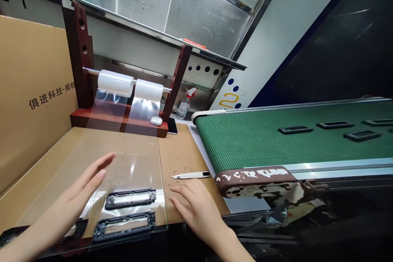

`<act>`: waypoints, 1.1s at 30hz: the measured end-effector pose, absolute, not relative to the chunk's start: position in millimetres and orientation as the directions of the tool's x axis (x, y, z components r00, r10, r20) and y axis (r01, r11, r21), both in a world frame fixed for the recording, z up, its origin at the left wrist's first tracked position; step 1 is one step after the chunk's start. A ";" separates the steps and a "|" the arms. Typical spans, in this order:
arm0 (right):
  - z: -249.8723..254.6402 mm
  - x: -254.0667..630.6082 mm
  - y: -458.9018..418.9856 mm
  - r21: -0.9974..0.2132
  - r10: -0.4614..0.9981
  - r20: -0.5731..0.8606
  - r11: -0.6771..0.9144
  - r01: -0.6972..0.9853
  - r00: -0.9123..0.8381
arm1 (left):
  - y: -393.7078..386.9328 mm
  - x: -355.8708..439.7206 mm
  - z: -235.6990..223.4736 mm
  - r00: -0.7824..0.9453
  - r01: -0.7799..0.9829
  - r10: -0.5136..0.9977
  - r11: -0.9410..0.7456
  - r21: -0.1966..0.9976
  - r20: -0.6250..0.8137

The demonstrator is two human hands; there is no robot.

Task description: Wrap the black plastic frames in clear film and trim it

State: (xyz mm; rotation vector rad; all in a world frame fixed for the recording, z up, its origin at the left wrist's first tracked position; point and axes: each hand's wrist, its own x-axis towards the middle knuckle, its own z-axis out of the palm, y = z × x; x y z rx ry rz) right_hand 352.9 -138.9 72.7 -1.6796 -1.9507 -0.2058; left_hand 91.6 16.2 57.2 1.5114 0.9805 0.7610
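The left hand (81, 190) is held flat and open above the glass sheet (135, 163), fingers straight and close together, with nothing gripped; whether it touches the glass cannot be told. The right hand (196, 206) is likewise spread open, palm down, resting on the brown cardboard surface (181, 151) just beside the right edge of the glass, and nothing is grasped by it. Two black rectangular frames (130, 198), flat and slotted with ribbed plastic rims, are laid one behind the other near the front of the glossy, transparent sheet, between the two hands. A slim white knife (192, 175) with a pointed metal blade is seen just beyond the right fingertips, amid small scattered shavings. Further back, two rolls of clear film (129, 84) are carried on a metal rod in a dark red wooden stand (81, 41). To the right, a green textured conveyor belt (260, 139) bears more black frames.
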 end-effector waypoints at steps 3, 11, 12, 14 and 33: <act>81.9 352.4 -140.1 -0.182 0.879 0.465 0.211 0.960 -0.105 | 4.3 84.7 38.9 0.561 0.302 0.825 -0.279 0.911 0.067; 40.2 328.2 -87.0 -0.089 0.942 0.273 0.226 0.970 -0.194 | -3.6 91.4 -9.5 0.766 0.458 0.584 -0.789 0.409 0.269; 38.4 327.6 -83.3 -0.110 0.950 0.247 0.224 0.968 -0.191 | -3.0 91.3 -11.6 0.784 0.451 0.533 -0.841 0.298 0.317; 38.1 327.2 -79.1 -0.149 0.960 0.202 0.228 0.962 -0.196 | -1.9 90.7 -14.0 0.809 0.421 0.409 -0.904 0.071 0.422; 51.7 398.3 -72.6 -0.668 0.801 0.412 -0.058 0.742 0.434 | 10.9 88.2 -39.4 0.819 0.383 0.208 -0.893 -0.238 0.535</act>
